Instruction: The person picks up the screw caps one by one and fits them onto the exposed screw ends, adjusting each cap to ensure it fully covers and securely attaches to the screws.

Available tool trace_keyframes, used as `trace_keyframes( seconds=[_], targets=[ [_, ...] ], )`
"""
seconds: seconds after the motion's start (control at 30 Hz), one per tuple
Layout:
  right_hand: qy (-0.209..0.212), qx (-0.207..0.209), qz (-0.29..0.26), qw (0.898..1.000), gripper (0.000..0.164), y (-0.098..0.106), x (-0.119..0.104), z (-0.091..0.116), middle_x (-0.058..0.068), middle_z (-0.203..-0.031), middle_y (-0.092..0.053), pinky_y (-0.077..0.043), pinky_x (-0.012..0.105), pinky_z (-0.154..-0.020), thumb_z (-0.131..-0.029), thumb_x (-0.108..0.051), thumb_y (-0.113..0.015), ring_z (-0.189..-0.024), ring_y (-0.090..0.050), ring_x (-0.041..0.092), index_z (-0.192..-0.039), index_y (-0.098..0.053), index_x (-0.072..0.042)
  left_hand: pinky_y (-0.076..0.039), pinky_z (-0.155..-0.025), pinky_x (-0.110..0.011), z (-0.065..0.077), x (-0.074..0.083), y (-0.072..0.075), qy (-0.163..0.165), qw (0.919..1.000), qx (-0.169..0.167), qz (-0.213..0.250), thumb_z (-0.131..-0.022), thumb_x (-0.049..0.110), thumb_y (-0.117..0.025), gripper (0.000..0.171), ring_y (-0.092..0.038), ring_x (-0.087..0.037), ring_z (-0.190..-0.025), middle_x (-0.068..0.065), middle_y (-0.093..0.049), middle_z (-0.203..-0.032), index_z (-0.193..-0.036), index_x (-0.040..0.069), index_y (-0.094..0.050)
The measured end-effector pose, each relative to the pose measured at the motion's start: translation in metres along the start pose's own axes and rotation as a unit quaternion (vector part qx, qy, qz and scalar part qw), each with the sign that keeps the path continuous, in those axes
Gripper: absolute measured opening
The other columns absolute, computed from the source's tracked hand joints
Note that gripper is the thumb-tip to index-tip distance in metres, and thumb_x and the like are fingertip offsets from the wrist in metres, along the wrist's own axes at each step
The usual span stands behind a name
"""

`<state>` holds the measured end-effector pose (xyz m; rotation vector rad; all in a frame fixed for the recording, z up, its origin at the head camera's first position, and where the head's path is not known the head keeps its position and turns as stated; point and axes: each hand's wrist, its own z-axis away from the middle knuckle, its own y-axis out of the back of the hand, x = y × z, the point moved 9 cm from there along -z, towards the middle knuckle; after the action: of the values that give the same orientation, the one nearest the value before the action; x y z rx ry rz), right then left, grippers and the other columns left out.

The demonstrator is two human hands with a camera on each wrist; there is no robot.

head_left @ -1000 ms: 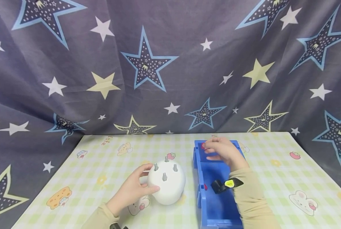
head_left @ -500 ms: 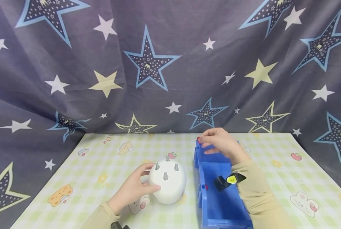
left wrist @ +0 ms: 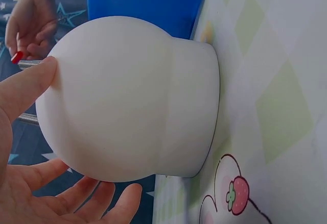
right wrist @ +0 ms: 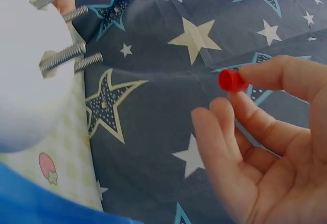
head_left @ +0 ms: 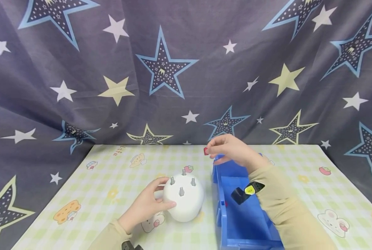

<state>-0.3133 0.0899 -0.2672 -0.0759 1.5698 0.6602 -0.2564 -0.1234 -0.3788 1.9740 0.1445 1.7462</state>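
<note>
A white ball-shaped body (head_left: pixel 186 208) with a short collar at its base stands on the table, several threaded metal bolts (right wrist: pixel 62 59) sticking up from its top. My left hand (head_left: pixel 148 201) holds it from the left, thumb on the near side and fingers curving round the far side. Between thumb and forefinger, my right hand (head_left: pixel 231 149) pinches a small red cap (right wrist: pixel 231 80), whose round hollow end shows in the right wrist view. That hand is raised over the far end of the blue bin (head_left: pixel 245 222), up and to the right of the bolts.
The bin's raised left wall (head_left: pixel 221 211) runs between the white body and the bin's inside. Another small red piece (head_left: pixel 226 203) lies inside along that wall. A checked tablecloth (head_left: pixel 89 194) covers the table, and a star-patterned curtain (head_left: pixel 186 80) hangs behind.
My right hand has lifted up out of the bin's far compartment and moved left with the red cap. The left hand and the white body have stayed put.
</note>
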Motion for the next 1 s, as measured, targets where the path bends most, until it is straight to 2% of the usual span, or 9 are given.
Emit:
trace_keyframes(
  seconds=[0.1,0.37,0.6,0.7,0.83,1.0],
  targets=[
    [0.011,-0.003,-0.009,1.000,0.015,-0.006,-0.004,-0.005,0.003,-0.088,-0.061,-0.059,0.044,-0.084,-0.088,-0.012,-0.060,-0.082,-0.058,0.019,-0.093,-0.062,0.002,-0.053,-0.096,-0.043,0.000,0.000,-0.001,-0.002,1.0000,-0.002,0.001,-0.073,0.020,-0.082,0.071,-0.044,-0.040,-0.126,-0.014,-0.042,-0.142,-0.134,0.006,-0.046],
    [0.020,0.023,-0.042,0.999,0.014,-0.020,-0.010,-0.017,0.003,-0.090,-0.065,-0.059,0.037,-0.085,-0.088,-0.010,-0.059,-0.082,-0.057,0.018,-0.095,-0.062,0.002,-0.054,-0.095,-0.043,-0.001,0.000,-0.001,-0.002,1.0000,-0.001,0.002,-0.073,0.019,-0.082,0.071,-0.045,-0.040,-0.125,-0.015,-0.044,-0.140,-0.133,0.006,-0.046],
    [0.019,0.033,-0.085,0.996,0.013,-0.034,-0.005,-0.034,0.003,-0.091,-0.062,-0.058,0.041,-0.087,-0.089,-0.006,-0.059,-0.087,-0.057,0.018,-0.098,-0.061,0.003,-0.053,-0.096,-0.043,-0.001,0.000,-0.001,-0.003,1.0000,0.000,-0.004,-0.073,0.020,-0.082,0.072,-0.046,-0.040,-0.124,-0.015,-0.044,-0.140,-0.133,0.004,-0.046],
    [0.019,0.032,-0.068,0.997,0.011,-0.038,-0.002,-0.039,0.001,-0.090,-0.064,-0.058,0.039,-0.088,-0.087,-0.006,-0.060,-0.089,-0.059,0.015,-0.096,-0.062,0.001,-0.053,-0.096,-0.044,-0.001,0.000,-0.001,-0.003,1.0000,-0.002,-0.003,-0.073,0.021,-0.082,0.072,-0.045,-0.041,-0.125,-0.015,-0.043,-0.141,-0.134,0.005,-0.046],
    [0.032,0.019,-0.014,0.999,0.010,-0.044,0.000,-0.044,0.002,-0.092,-0.068,-0.058,0.035,-0.087,-0.086,-0.008,-0.063,-0.090,-0.061,0.014,-0.093,-0.064,-0.001,-0.052,-0.097,-0.045,-0.001,0.000,-0.002,-0.003,1.0000,-0.005,0.006,-0.074,0.020,-0.081,0.071,-0.044,-0.041,-0.125,-0.015,-0.042,-0.141,-0.133,0.005,-0.046],
    [0.041,-0.019,0.034,0.998,0.012,-0.053,0.005,-0.047,0.004,-0.092,-0.071,-0.057,0.030,-0.083,-0.085,-0.009,-0.064,-0.084,-0.062,0.011,-0.092,-0.067,0.000,-0.052,-0.097,-0.045,0.000,0.000,-0.001,-0.002,0.9999,-0.005,0.014,-0.074,0.019,-0.081,0.070,-0.044,-0.041,-0.125,-0.015,-0.042,-0.141,-0.133,0.005,-0.046]
  ],
)
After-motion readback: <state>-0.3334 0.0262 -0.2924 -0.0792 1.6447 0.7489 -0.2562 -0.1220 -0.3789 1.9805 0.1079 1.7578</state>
